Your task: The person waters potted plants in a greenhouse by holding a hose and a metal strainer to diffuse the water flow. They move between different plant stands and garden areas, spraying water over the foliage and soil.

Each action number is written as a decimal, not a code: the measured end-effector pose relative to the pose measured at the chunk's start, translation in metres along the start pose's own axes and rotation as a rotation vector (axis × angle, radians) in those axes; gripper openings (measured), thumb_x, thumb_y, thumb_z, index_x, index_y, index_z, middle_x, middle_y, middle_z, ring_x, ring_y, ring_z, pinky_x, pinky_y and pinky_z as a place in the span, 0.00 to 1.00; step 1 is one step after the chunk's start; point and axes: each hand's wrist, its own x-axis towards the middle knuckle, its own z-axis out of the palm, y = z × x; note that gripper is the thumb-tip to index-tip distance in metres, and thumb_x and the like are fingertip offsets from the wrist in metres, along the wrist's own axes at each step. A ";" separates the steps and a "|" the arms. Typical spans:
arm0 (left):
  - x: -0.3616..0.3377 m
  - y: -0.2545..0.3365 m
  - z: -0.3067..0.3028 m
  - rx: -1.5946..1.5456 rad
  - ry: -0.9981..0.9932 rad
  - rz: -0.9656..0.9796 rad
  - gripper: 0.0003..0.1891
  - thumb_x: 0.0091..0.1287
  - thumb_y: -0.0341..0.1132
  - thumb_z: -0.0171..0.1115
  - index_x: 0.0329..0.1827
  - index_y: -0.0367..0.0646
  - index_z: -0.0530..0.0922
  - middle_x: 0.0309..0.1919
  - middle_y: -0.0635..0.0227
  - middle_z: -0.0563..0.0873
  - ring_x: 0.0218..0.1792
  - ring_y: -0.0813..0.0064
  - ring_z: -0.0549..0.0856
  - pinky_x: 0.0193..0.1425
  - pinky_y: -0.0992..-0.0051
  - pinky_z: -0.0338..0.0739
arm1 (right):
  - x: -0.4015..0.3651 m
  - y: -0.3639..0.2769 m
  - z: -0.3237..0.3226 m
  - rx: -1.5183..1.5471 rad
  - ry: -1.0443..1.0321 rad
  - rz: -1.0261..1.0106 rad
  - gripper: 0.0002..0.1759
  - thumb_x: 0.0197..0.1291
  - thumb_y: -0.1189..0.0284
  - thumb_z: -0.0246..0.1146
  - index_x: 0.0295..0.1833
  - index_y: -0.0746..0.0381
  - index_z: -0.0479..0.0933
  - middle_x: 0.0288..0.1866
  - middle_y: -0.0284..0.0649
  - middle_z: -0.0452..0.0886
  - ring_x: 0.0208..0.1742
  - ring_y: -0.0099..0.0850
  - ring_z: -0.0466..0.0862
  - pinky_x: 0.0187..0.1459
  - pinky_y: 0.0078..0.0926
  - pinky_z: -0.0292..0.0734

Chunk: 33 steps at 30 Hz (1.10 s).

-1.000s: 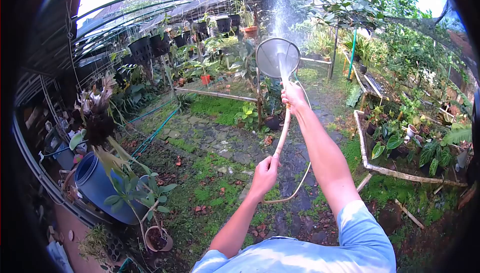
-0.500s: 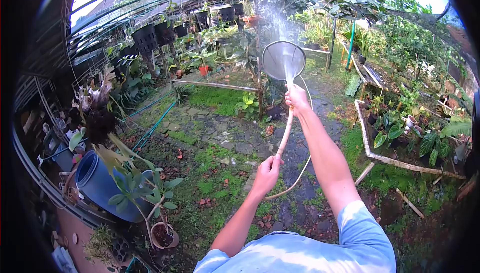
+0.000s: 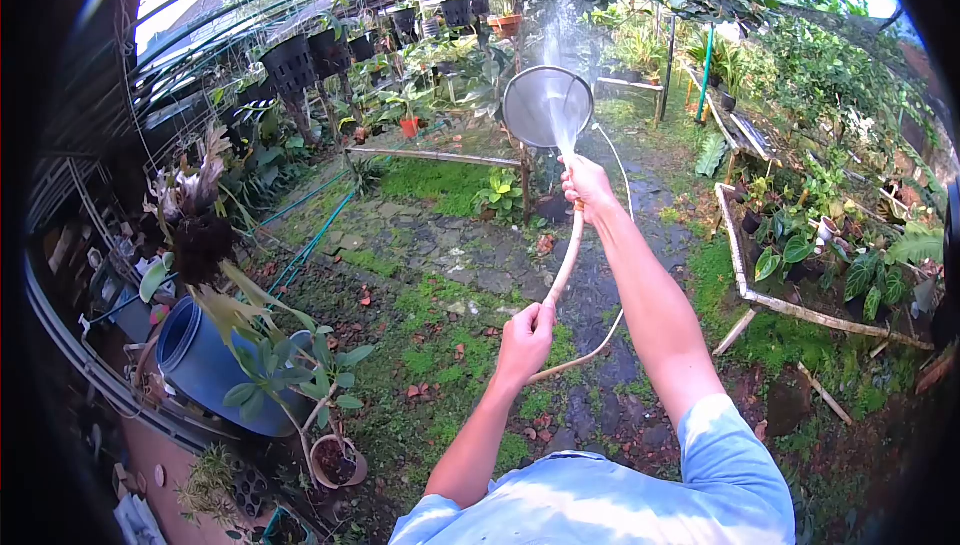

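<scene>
Garden ahead, both outstretched arms grip hose.

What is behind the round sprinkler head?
Spray rises behind the sprinkler head on the hose, toward hanging pots. The head covers part of a post and whatever grows directly behind it.

barrel left, plant bed right

Two hands, one hose
</scene>
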 end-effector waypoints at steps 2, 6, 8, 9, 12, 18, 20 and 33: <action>-0.002 -0.006 0.000 0.001 0.041 0.001 0.21 0.76 0.45 0.53 0.28 0.36 0.76 0.14 0.74 0.69 0.18 0.85 0.66 0.22 0.73 0.59 | -0.004 -0.001 0.017 -0.028 -0.041 -0.020 0.12 0.73 0.64 0.56 0.49 0.63 0.76 0.25 0.30 0.69 0.18 0.16 0.66 0.15 0.15 0.60; -0.005 -0.008 -0.016 0.002 0.107 0.001 0.21 0.76 0.45 0.52 0.27 0.38 0.76 0.15 0.76 0.69 0.19 0.86 0.67 0.22 0.75 0.59 | 0.000 0.008 0.043 -0.040 -0.061 -0.020 0.13 0.73 0.64 0.55 0.48 0.63 0.75 0.24 0.30 0.69 0.18 0.16 0.67 0.15 0.15 0.60; -0.011 0.000 -0.027 -0.002 0.117 -0.017 0.21 0.77 0.45 0.52 0.27 0.39 0.76 0.15 0.77 0.69 0.19 0.86 0.67 0.21 0.75 0.58 | -0.002 0.011 0.057 -0.058 -0.097 0.006 0.12 0.73 0.64 0.55 0.48 0.63 0.75 0.24 0.30 0.69 0.18 0.16 0.67 0.15 0.15 0.61; -0.012 -0.003 -0.030 -0.005 0.135 -0.016 0.22 0.77 0.45 0.51 0.27 0.39 0.76 0.16 0.78 0.69 0.19 0.87 0.66 0.22 0.76 0.57 | -0.004 0.012 0.064 -0.067 -0.115 0.017 0.12 0.73 0.65 0.55 0.48 0.63 0.75 0.24 0.30 0.69 0.18 0.16 0.67 0.15 0.16 0.61; -0.017 -0.011 -0.039 -0.006 0.178 -0.028 0.22 0.78 0.46 0.50 0.27 0.40 0.76 0.16 0.80 0.67 0.20 0.87 0.64 0.23 0.77 0.56 | -0.009 0.020 0.081 -0.004 -0.103 -0.003 0.12 0.73 0.66 0.55 0.48 0.63 0.76 0.25 0.30 0.69 0.18 0.16 0.68 0.15 0.16 0.62; -0.026 -0.008 -0.053 0.034 0.205 -0.060 0.23 0.77 0.47 0.50 0.27 0.40 0.76 0.16 0.80 0.68 0.20 0.87 0.65 0.23 0.76 0.56 | -0.010 0.035 0.092 0.029 -0.077 0.031 0.11 0.73 0.69 0.52 0.49 0.64 0.75 0.26 0.31 0.69 0.18 0.16 0.67 0.16 0.16 0.62; -0.027 -0.008 -0.053 0.020 0.207 -0.059 0.23 0.77 0.47 0.50 0.27 0.40 0.77 0.16 0.80 0.68 0.20 0.87 0.65 0.23 0.76 0.56 | -0.012 0.037 0.091 0.020 -0.067 0.022 0.11 0.73 0.69 0.52 0.50 0.64 0.75 0.26 0.31 0.69 0.18 0.16 0.67 0.16 0.16 0.62; -0.031 -0.010 -0.069 0.000 0.210 -0.066 0.23 0.77 0.47 0.50 0.26 0.40 0.74 0.16 0.80 0.68 0.19 0.87 0.65 0.22 0.76 0.56 | -0.018 0.038 0.105 0.005 -0.112 0.027 0.10 0.73 0.69 0.52 0.49 0.63 0.75 0.27 0.32 0.69 0.19 0.17 0.68 0.15 0.15 0.62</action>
